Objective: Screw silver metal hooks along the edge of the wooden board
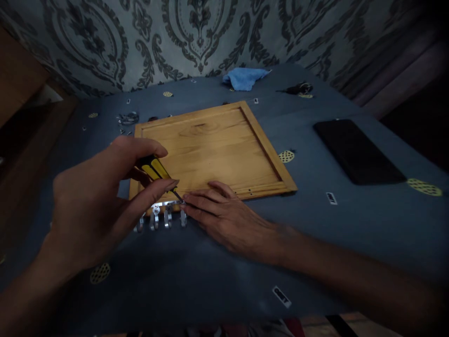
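Left hand [89,199]: closed round the handle of a yellow-and-black screwdriver [157,169], shaft slanting down to the right. Risk: at that tilt the tip could cam out of a screw head and skid, scoring the wood.

Loose screws [121,131]: on the cloth-covered desk [228,290], near a small heap of metal hardware [129,118]. A knock from the panel's corner could scatter them.

Metal hook rail [162,204]: along the left part of the panel's near edge, hooks hanging past it. Uneven pressure might pivot it and throw its holes out of line.

Wooden framed panel [206,150]: flat on the desk. Could slide if pushed harder than it is braced; overdriving might split the narrow frame.

Right hand [233,219]: fingers extended over the near frame, tips right beside the screwdriver's point. Whether they pinch a screw or the rail end: cannot tell. Main hazard, in my judgement: a slip jabs these fingertips.

Black smartphone [359,150]: well apart, at right; little exposed.
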A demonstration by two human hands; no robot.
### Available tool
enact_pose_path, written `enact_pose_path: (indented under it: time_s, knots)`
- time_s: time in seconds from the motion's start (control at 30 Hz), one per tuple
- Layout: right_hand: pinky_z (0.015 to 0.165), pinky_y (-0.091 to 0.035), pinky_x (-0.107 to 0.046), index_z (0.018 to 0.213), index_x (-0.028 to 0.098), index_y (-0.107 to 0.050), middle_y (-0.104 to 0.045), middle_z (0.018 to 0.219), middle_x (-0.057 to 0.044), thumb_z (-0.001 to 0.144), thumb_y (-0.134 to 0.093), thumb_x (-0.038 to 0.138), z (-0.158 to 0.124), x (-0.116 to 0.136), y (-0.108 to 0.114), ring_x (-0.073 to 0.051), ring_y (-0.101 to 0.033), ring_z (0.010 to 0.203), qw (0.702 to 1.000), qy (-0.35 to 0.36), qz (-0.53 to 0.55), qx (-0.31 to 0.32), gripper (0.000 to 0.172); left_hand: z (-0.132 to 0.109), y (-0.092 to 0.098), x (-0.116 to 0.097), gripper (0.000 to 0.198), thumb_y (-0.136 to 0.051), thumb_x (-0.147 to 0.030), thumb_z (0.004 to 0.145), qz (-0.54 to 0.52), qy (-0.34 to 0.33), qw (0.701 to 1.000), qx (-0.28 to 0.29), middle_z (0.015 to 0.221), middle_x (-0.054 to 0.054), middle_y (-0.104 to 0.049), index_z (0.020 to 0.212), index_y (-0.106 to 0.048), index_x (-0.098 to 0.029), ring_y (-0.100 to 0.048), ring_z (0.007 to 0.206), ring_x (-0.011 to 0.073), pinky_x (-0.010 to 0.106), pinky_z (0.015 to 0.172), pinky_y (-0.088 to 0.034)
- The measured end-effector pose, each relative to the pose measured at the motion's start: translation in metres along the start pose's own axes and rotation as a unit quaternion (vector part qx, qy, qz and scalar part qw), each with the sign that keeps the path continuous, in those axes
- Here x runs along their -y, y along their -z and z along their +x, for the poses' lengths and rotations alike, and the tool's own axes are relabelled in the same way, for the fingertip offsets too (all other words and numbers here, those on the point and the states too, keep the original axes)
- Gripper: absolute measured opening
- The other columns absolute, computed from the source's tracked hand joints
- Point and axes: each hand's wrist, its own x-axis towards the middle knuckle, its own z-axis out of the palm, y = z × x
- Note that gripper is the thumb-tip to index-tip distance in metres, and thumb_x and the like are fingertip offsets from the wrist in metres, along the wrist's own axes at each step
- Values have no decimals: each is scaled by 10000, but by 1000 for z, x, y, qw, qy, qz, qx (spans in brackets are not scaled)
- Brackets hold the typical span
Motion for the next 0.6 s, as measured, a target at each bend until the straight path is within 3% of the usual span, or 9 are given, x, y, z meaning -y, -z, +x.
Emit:
enact_pose_path:
  time_s: [0.07, 0.2, 0.37, 0.5, 0.6]
  knots:
    - [1195, -335, -515, 1435, 179, -593, -653, 1447, -110, 1053, -484, 179, 0, 0, 0, -245, -536, 1379, 1000, -1, 0, -1, 397, 0, 0, -1, 248, -650, -491, 971, -4, 5, 1000, 4, 1038, -52, -728, 1135, -679, -307, -737, 868, 197, 383, 715, -566]
    - [1182, -356, -502, 1413, 143, -607, -668, 1425, -116, 1069, -451, 176, 0, 1, 1, -249, -545, 1365, 1000, 8, -6, -16, 379, 2, 3, -1, 228, -616, -409, 999, -25, -50, 998, 35, 1075, -53, -738, 1193, -682, -309, -738, 933, 185, 340, 745, -584]
    - [1183, -359, -503, 1401, 138, -615, -666, 1429, -111, 1072, -453, 172, 0, 1, 0, -248, -549, 1355, 1000, 7, -14, -21, 368, 2, 4, -5, 241, -544, -381, 1051, -2, -40, 997, 69, 1095, -47, -732, 1237, -651, -272, -720, 975, 143, 279, 834, -573]
    - [1181, -369, -516, 1413, 141, -608, -660, 1435, -119, 1057, -478, 169, 0, 1, 1, -252, -543, 1365, 1000, 6, -9, -9, 380, 4, 1, -1, 296, -539, -430, 1045, 30, -96, 993, 65, 971, -34, -698, 1257, -641, -252, -703, 861, 138, 267, 762, -586]
    - [1190, -360, -523, 1418, 160, -608, -652, 1446, -117, 1054, -477, 159, 1, 1, 3, -249, -539, 1376, 1000, -2, -7, 2, 387, 4, 0, 2, 242, -617, -354, 1009, -4, -71, 996, 51, 1029, -31, -718, 1237, -660, -283, -705, 918, 152, 283, 825, -578]
